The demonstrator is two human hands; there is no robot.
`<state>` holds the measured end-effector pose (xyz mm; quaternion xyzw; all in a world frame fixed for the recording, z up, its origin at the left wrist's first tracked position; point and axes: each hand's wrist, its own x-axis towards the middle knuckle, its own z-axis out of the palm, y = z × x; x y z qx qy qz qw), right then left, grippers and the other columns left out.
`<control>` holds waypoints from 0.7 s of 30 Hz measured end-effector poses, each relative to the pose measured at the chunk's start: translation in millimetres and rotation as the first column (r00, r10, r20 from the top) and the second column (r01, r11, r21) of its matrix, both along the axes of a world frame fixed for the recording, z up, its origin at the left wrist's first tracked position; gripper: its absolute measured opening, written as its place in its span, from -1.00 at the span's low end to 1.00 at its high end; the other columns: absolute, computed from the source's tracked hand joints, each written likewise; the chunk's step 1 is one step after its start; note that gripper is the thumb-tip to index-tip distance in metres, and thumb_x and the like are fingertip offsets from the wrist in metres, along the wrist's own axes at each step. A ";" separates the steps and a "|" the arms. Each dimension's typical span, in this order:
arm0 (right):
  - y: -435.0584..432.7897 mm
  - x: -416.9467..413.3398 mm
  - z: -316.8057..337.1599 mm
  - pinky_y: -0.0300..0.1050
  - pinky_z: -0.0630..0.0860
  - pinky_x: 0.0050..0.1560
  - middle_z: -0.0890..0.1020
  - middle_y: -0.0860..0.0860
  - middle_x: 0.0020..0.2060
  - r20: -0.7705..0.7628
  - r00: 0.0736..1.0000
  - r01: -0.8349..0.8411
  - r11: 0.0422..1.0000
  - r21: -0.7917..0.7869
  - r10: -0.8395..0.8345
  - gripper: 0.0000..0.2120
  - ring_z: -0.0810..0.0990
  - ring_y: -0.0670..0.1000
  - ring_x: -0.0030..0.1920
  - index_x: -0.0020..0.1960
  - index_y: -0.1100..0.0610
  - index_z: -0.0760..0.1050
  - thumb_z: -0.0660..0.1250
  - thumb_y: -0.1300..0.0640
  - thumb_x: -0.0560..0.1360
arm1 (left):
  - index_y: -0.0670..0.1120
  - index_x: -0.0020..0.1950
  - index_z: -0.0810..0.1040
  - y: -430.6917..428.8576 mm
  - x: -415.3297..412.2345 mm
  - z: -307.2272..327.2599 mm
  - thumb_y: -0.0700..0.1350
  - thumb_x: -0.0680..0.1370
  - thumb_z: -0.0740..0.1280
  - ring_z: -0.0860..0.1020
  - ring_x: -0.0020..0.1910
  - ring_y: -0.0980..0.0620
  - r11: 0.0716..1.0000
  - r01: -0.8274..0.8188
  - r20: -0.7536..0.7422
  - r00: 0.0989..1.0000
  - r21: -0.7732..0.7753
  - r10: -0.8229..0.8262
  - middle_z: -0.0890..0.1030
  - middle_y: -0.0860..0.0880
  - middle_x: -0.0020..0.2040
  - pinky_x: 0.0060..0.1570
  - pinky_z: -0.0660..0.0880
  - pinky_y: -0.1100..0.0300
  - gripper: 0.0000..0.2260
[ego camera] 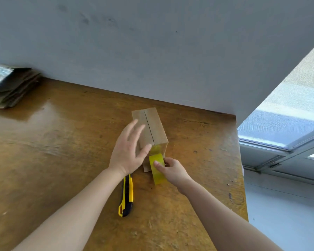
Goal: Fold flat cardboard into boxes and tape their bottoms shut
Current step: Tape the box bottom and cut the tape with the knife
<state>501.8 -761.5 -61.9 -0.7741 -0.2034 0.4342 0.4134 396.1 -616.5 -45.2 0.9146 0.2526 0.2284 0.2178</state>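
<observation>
The left hand's fingers (134,127) lie straight and spread on the left flap of the box (155,124), while its thumb (146,149) presses the free end of the tape onto the box's near edge. The right hand's thumb (159,164) sits on the outer face of the tape roll (157,171), and the other fingers curl round the roll's far side, so the roll is pinched just in front of the box.

The step in hand looks like starting the strip over the seam (148,127) between the 2 flaps. To do it well, the left hand (129,151) should hold the flaps shut and flat with the tape end anchored. The right hand (172,171) should carry the roll up and over the near edge, centred on the seam, with the strip taut so it does not wrinkle.

The box stands on the table (62,142), near the wall, flaps upward. Its long axis runs away from the person, the far end leaning slightly left, and the seam follows that axis.

A knife (126,196) lies beside the left wrist, and a stack of flat cardboard (11,86) sits at the far left.
</observation>
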 end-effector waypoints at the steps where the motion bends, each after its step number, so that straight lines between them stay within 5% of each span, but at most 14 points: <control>1: -0.6 0.3 0.3 -0.26 0.44 -0.18 0.59 -0.10 -0.06 0.002 1.000 -0.004 1.000 0.000 0.004 -0.78 0.55 -0.08 -0.04 0.08 0.00 0.50 0.31 -0.12 0.55 | -0.10 0.37 0.39 -5.5 -9.1 -3.9 0.07 0.55 0.24 0.34 0.37 -0.07 0.986 -0.150 0.080 0.984 -0.077 0.156 0.35 -0.12 0.38 0.33 0.35 0.02 -0.56; 3: -1.2 0.4 -0.2 -0.22 0.47 -0.16 0.63 -0.06 -0.01 0.029 1.000 -0.008 1.000 -0.011 0.008 -0.70 0.57 -0.04 -0.01 0.14 0.04 0.55 0.31 -0.13 0.55 | -0.13 0.27 0.41 -14.5 -26.4 -15.9 0.04 0.53 0.25 0.46 0.18 -0.09 0.908 -0.391 -0.054 0.920 -0.153 0.387 0.43 -0.11 0.21 0.09 0.46 0.08 -0.62; 6: -1.6 -0.2 -0.3 -0.25 0.44 -0.20 0.62 -0.06 0.00 0.073 0.997 0.007 1.000 -0.013 -0.006 -0.68 0.57 -0.04 0.00 0.19 0.04 0.55 0.31 -0.13 0.54 | -0.13 0.29 0.31 -30.8 -41.7 -35.4 0.29 0.42 0.36 0.51 0.14 -0.12 0.876 -0.468 -0.614 0.727 -0.117 0.306 0.46 -0.09 0.18 -0.09 0.47 0.08 -0.35; 11: -2.8 -2.9 0.4 -0.26 0.43 -0.22 0.61 -0.07 0.02 0.102 0.995 0.009 0.999 -0.035 -0.006 -0.62 0.56 -0.04 0.01 0.24 0.06 0.53 0.31 -0.15 0.54 | -0.12 0.31 0.22 -41.0 -43.8 -47.2 0.04 0.44 0.47 0.57 0.09 -0.17 0.774 -0.571 -0.680 0.684 -0.273 0.265 0.50 -0.14 0.20 -0.13 0.51 0.05 -0.39; 13: -3.4 -2.8 1.3 -0.23 0.44 -0.18 0.59 -0.07 0.03 0.098 0.995 0.019 0.999 -0.041 -0.015 -0.60 0.56 -0.04 0.01 0.26 0.08 0.50 0.32 -0.14 0.53 | -0.13 0.26 0.29 -35.2 -42.7 -42.2 0.00 0.47 0.44 0.56 0.02 -0.15 0.647 -0.663 -0.620 0.699 -0.376 0.356 0.51 -0.12 0.11 -0.11 0.52 0.04 -0.51; 15: -3.9 -2.8 3.7 -0.22 0.44 -0.16 0.55 -0.07 0.03 0.109 0.994 0.034 0.998 -0.050 -0.028 -0.60 0.53 -0.05 0.01 0.26 0.06 0.45 0.34 -0.14 0.52 | -0.13 0.26 0.34 -33.6 -43.8 -34.9 -0.02 0.49 0.42 0.53 0.07 -0.14 0.556 -0.646 -0.408 0.763 -0.524 0.501 0.50 -0.10 0.13 0.01 0.49 0.05 -0.56; 18: -3.4 -6.4 7.4 -0.18 0.50 -0.15 0.58 -0.08 0.05 0.107 0.990 0.087 0.996 0.035 -0.090 -0.60 0.57 -0.04 0.01 0.26 -0.03 0.37 0.39 -0.09 0.50 | -0.06 0.42 0.27 -44.6 -43.2 -16.0 -0.01 0.49 0.42 0.50 0.15 -0.02 0.732 -0.397 0.074 0.853 -0.554 0.517 0.49 -0.04 0.19 0.04 0.44 0.23 -0.44; 21: -2.9 -9.7 16.5 -0.18 0.52 -0.13 0.59 -0.11 -0.05 0.084 0.990 0.100 0.978 0.183 -0.116 -0.67 0.57 -0.07 -0.04 0.18 -0.09 0.39 0.38 -0.01 0.45 | 0.07 0.37 0.29 -57.2 -27.5 -0.2 0.01 0.44 0.47 0.54 -0.01 0.11 0.821 -0.184 0.173 0.931 -0.540 0.322 0.52 0.06 0.07 -0.12 0.50 0.36 -0.43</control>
